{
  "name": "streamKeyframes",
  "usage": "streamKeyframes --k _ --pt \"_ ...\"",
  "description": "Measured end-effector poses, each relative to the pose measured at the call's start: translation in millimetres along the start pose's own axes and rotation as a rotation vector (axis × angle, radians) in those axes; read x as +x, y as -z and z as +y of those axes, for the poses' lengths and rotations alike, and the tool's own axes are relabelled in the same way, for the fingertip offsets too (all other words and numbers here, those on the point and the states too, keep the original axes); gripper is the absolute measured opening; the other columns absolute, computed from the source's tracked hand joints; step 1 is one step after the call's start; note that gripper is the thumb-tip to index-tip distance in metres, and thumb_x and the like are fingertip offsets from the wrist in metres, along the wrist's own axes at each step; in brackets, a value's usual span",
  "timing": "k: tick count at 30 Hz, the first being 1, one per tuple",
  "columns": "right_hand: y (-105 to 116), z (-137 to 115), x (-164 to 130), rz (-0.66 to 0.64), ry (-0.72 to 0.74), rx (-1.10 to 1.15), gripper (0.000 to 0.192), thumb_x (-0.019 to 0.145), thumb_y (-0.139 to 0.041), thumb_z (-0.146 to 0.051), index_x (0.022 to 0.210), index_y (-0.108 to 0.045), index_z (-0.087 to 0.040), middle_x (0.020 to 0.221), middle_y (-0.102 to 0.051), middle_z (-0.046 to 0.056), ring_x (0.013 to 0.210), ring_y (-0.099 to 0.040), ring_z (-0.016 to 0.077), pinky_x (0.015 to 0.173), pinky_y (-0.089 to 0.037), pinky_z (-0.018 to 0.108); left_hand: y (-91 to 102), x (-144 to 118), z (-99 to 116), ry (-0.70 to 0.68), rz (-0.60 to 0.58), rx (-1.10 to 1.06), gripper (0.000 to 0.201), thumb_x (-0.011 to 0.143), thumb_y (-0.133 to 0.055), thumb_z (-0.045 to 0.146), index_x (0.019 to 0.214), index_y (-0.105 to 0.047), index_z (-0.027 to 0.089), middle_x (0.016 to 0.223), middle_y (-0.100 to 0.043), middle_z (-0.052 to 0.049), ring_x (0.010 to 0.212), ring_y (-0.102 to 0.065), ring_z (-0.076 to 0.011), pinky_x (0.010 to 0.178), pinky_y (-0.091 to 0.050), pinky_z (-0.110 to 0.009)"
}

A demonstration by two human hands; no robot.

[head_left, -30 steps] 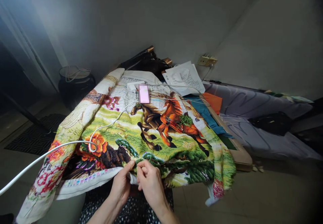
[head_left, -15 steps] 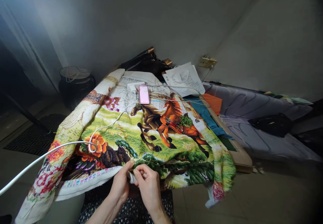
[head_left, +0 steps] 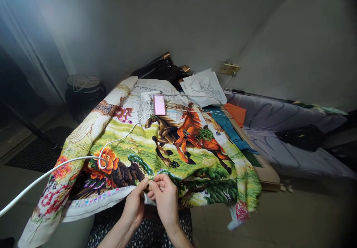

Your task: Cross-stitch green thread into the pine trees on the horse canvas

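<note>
A large embroidered cloth [head_left: 156, 147] is lying draped across the middle of the frame, and most of it is already showing full colour: two horses, green ground, trees and flowers at lower left, while a pale gridded patch near the upper centre is looking unstitched, so the work seems well advanced but not finished. To the right a grey bed [head_left: 292, 136] is stretching toward the frame edge, and teal and orange fabric [head_left: 228, 123] is peeking out beside the cloth. A white cable [head_left: 55, 168] is running in from the lower left and looping over the flowers, crossing the stitched area. At bottom centre the left hand [head_left: 134, 205] is gripping the cloth's near edge, thumb on top, and the right hand [head_left: 166, 196] is pinching at the same spot, probably holding a needle or thread, though that is too small to tell.
</note>
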State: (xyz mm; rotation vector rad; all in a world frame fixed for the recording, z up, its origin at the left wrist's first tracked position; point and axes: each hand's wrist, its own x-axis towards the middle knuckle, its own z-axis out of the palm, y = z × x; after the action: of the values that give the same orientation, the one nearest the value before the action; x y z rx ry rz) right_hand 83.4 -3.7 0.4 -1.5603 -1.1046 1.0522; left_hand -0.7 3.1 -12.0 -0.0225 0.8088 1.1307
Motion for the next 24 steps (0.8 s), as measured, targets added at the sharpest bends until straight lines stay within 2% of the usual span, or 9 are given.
streamKeyframes --k 4,6,11,13,18,21,24 --pt "8.8 -13.9 6.7 0.024 0.283 -0.360 0.019 0.090 -0.047 -0.030 0.090 -0.063 -0.020 0.078 -0.069 0.004 0.069 -0.064 0.0194 0.065 -0.046 0.027 2.3 1.6 0.1 -0.057 0.024 -0.018 0.029 0.050 -0.086 0.025 0.073 -0.074 0.012 0.071 -0.074 -0.004 0.068 -0.065 -0.0177 0.070 -0.051 -0.029" --pt "10.8 -19.5 9.9 -0.004 0.342 -0.498 0.016 0.089 -0.050 -0.025 0.086 -0.066 -0.021 0.084 -0.069 0.005 0.076 -0.063 0.0198 0.068 -0.043 0.027 4.4 3.6 -0.3 -0.085 0.046 -0.021 0.028 0.051 -0.086 0.023 0.074 -0.075 0.012 0.075 -0.075 -0.005 0.074 -0.066 -0.0182 0.076 -0.051 -0.029" --pt "11.8 -21.0 15.3 -0.091 0.326 -0.576 0.018 0.086 -0.053 -0.018 0.071 -0.062 -0.020 0.073 -0.065 0.001 0.067 -0.059 0.0160 0.062 -0.038 0.023 8.3 7.0 -1.8 -0.108 0.072 0.004 0.024 0.053 -0.085 0.022 0.072 -0.074 0.012 0.075 -0.075 -0.006 0.073 -0.067 -0.0193 0.078 -0.051 -0.032" --pt "13.2 -19.7 16.5 -0.104 0.315 -0.579 0.018 0.087 -0.051 -0.018 0.071 -0.060 -0.019 0.072 -0.064 0.001 0.067 -0.058 0.0159 0.062 -0.038 0.023 9.0 7.0 -2.1 -0.097 0.060 0.004 0.026 0.054 -0.085 0.024 0.074 -0.075 0.012 0.076 -0.076 -0.006 0.075 -0.067 -0.0203 0.080 -0.051 -0.033" --pt "15.6 -21.9 17.5 -0.148 0.276 -0.587 0.009 0.087 -0.052 -0.017 0.087 -0.061 -0.019 0.074 -0.066 0.001 0.067 -0.060 0.0159 0.063 -0.039 0.023 12.2 8.4 -3.4 -0.062 0.011 0.008 0.028 0.055 -0.085 0.028 0.075 -0.075 0.011 0.075 -0.076 -0.007 0.077 -0.068 -0.0228 0.083 -0.051 -0.036" --pt "12.4 -24.3 15.9 -0.184 0.325 -0.670 0.013 0.087 -0.051 -0.013 0.079 -0.059 -0.020 0.076 -0.065 0.001 0.069 -0.060 0.0159 0.064 -0.038 0.023 15.5 10.9 -4.9 -0.091 0.034 0.018 0.027 0.055 -0.085 0.028 0.075 -0.075 0.012 0.077 -0.076 -0.007 0.078 -0.069 -0.0220 0.084 -0.050 -0.034" --pt "8.3 -26.7 16.7 -0.167 0.365 -0.717 0.017 0.086 -0.049 -0.013 0.072 -0.055 -0.020 0.068 -0.061 0.001 0.064 -0.058 0.0160 0.059 -0.036 0.024 16.3 11.8 -5.4 -0.118 0.046 0.029 0.026 0.057 -0.083 0.026 0.077 -0.075 0.012 0.080 -0.077 -0.007 0.082 -0.069 -0.0229 0.088 -0.050 -0.035"
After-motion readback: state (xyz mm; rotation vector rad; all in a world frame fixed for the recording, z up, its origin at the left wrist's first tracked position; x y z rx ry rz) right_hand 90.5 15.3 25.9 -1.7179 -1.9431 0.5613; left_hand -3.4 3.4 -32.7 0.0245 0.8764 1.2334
